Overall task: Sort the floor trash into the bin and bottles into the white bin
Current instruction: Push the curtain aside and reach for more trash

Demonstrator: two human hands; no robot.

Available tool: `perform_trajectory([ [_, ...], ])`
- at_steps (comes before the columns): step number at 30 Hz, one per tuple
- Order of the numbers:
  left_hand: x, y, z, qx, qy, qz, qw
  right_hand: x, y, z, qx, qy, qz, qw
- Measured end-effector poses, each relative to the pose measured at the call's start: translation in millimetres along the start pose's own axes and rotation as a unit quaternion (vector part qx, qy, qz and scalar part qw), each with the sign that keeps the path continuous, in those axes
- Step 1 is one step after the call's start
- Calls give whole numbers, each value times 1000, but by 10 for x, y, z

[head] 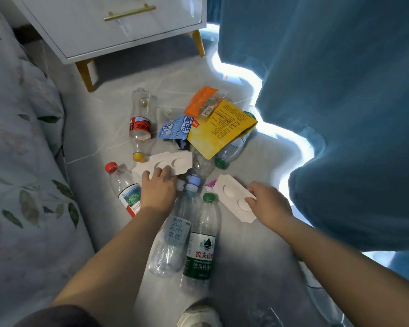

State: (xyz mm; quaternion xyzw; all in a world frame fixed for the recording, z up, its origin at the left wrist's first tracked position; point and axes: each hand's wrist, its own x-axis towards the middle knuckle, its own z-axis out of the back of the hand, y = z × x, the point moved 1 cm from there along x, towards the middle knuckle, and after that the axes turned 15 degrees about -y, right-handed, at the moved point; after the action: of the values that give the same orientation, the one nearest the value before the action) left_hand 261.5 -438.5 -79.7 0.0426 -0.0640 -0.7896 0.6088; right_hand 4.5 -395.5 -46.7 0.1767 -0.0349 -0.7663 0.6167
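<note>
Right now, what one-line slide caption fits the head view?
Left hand on the far white card, right hand on the near white card, amid bottles and wrappers on the floor.

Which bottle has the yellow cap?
The cola bottle with the red label, lying nearest the white nightstand. Its cap points toward the person. Other caps are red, green or bluish.

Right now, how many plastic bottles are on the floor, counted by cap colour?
Green-capped clear plastic bottles: 2
Pale-blue-capped clear plastic bottles: 2
Red-capped clear plastic bottle: 1
Yellow-capped clear plastic bottle: 1
Total: 6
</note>
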Motion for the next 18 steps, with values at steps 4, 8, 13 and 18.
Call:
perform_trajectory([
  [4, -23, 70, 268, -21, -22, 3, 1000, -147, -65, 174, 26, -31, -2, 999],
  [8, -98, 130, 465, -11, -49, -25, 998, -339, -162, 373, 82, -53, -31, 995],
  [13, -196, -80, 957, -57, -167, -59, 983, -679, -306, 738, 174, -102, -65, 977],
  [18, -386, -426, 1555, -124, -214, -69, 967, -1116, -455, 1333, 226, -177, -41, 957],
])
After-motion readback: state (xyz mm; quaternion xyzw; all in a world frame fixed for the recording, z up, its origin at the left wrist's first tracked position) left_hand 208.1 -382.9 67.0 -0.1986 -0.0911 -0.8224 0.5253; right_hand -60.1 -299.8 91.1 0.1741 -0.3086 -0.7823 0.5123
